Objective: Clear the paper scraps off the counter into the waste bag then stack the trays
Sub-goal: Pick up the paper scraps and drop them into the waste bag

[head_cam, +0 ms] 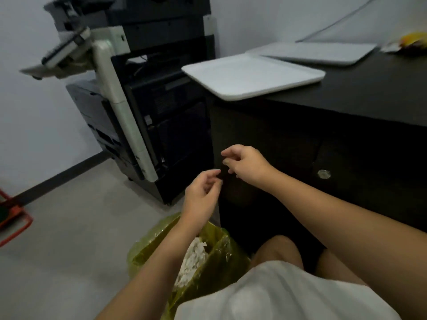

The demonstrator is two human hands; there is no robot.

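A yellow-green waste bag [215, 257] stands open on the floor below my arms, with white paper scraps [191, 259] heaped inside. Both hands hover above it in front of the dark counter's side. My left hand [203, 195] has loosely curled fingers and holds nothing I can see. My right hand [245, 165] is just above and to the right, fingers also loosely bent and empty. Two white trays lie on the counter: a near tray [251, 77] overhanging the left corner and a far tray [316, 53] behind it.
The black counter [369, 93] fills the right side, with a round knob [324, 174] on its front. A large copier [143, 107] stands to its left. A yellow-and-white wrapper [409, 42] lies at the counter's far right. An orange frame [13, 218] sits on the floor at left.
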